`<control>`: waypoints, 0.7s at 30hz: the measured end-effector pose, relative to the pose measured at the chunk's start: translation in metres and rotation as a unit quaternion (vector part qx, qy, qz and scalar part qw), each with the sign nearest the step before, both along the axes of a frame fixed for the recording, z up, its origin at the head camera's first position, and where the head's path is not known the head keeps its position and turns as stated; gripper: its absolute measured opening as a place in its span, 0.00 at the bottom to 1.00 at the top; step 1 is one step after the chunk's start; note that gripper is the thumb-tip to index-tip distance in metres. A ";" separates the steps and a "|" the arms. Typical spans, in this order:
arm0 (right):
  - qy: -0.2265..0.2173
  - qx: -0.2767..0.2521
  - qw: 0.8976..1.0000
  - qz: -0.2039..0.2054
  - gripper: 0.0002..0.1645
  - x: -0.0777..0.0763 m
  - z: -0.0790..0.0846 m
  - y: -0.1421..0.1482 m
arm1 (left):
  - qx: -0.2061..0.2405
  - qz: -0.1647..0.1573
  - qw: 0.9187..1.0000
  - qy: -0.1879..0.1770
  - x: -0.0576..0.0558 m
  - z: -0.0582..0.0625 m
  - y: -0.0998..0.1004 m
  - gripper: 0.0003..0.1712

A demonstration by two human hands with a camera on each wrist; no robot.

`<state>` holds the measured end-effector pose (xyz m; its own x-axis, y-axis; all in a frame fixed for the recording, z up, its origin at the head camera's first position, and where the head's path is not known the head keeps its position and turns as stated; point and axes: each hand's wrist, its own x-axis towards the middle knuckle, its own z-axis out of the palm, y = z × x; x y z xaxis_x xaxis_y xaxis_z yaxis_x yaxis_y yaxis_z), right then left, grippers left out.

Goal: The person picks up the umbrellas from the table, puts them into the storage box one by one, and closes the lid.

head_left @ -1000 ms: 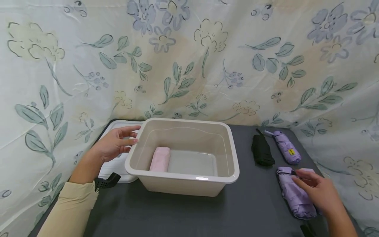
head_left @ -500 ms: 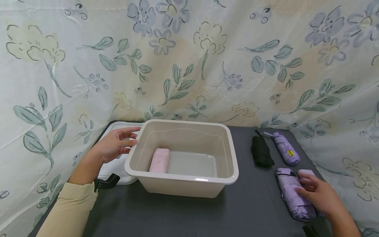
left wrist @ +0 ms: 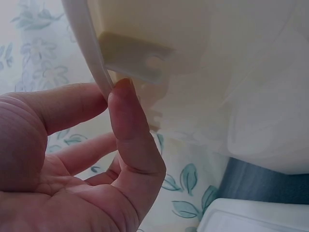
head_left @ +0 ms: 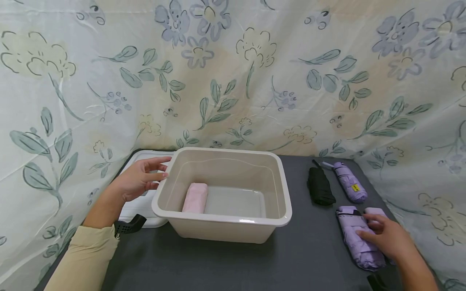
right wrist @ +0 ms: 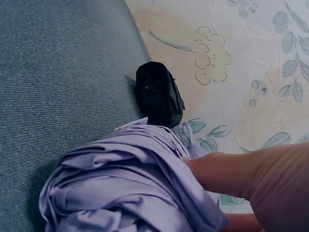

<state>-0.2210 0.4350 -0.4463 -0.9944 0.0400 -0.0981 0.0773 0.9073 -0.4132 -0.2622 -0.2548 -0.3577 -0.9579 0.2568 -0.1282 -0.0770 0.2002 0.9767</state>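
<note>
A beige plastic basin (head_left: pixel 222 232) stands at the centre. On the left, my left hand (head_left: pixel 140 180) pinches its rim between thumb and fingers, as the left wrist view also shows. A pink folded bundle (head_left: pixel 195 198) lies inside the basin. At the right, my right hand (head_left: pixel 387 236) grips a folded lavender umbrella (head_left: pixel 358 242), thumb on its top and fingers at its right side. In the right wrist view, the thumb (right wrist: pixel 217 169) presses its loose fabric. A pinkish-ended bundle (head_left: pixel 375 211) lies beside it, mostly hidden by my hand.
Beyond the right hand lie a black folded umbrella (head_left: pixel 321 186) and another lavender umbrella (head_left: pixel 350 182) with a yellow tag. A white lid (head_left: pixel 140 212) lies left of the basin on the dark grey table (head_left: pixel 218 266). Floral cloth (head_left: pixel 225 72) surrounds the table.
My right thumb has moved nearer along the lavender umbrella, and the right fingers have settled at its right side. My left hand stays on the basin rim. The head view shifts slightly.
</note>
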 end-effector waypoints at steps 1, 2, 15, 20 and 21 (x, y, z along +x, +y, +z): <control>-0.006 0.000 1.000 -0.003 0.49 0.000 0.000 -0.001 | -0.001 0.000 1.000 0.000 0.000 0.001 0.000 0.41; -0.011 0.000 1.000 -0.005 0.49 -0.001 0.001 -0.002 | -0.001 0.000 1.000 0.000 0.001 0.001 0.000 0.41; -0.011 0.021 0.999 0.027 0.46 -0.006 0.008 -0.015 | 0.001 -0.004 1.000 0.002 0.002 0.003 0.000 0.41; -0.030 0.023 0.999 0.033 0.46 -0.008 0.009 -0.017 | 0.002 -0.005 1.000 0.003 0.001 0.004 0.001 0.41; -0.030 0.025 0.999 0.036 0.45 -0.009 0.009 -0.017 | 0.002 -0.006 1.000 0.003 0.001 0.004 0.001 0.41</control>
<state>-0.2298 0.4177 -0.4368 -0.9872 -0.0242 -0.1577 0.0352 0.9310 -0.3633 -0.2608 -0.2541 -0.3535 -0.9557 0.2681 -0.1216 -0.0691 0.1971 0.9779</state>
